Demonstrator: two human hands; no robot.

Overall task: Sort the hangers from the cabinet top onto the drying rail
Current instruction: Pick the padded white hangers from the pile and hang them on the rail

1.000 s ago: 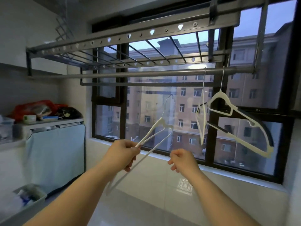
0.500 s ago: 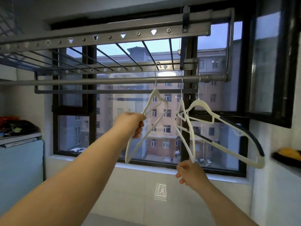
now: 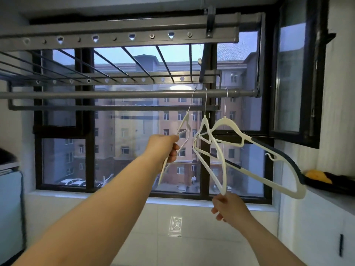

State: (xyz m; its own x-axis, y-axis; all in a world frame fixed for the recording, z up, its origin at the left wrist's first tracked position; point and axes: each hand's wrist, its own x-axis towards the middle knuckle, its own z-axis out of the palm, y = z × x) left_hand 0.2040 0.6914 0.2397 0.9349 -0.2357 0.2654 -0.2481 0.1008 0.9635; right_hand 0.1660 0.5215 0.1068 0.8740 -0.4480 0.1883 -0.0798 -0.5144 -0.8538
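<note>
The left hand (image 3: 165, 148) grips a white hanger (image 3: 185, 123) by its arm. Its hook leans tilted against the drying rail (image 3: 115, 94), just left of the middle hanger (image 3: 205, 120) and the dark-padded hanger (image 3: 225, 120) hung there. The right hand (image 3: 228, 207) pinches the middle hanger's low tip. If the hook is released before it seats over the rail, the white hanger would likely slide off. Set this close, their arms may also tangle.

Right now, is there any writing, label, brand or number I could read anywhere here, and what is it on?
No readable text.
Pale framed mark on the tiles below the window: too blurred to read.
On the hangers and drying rail: no lettering visible.
</note>
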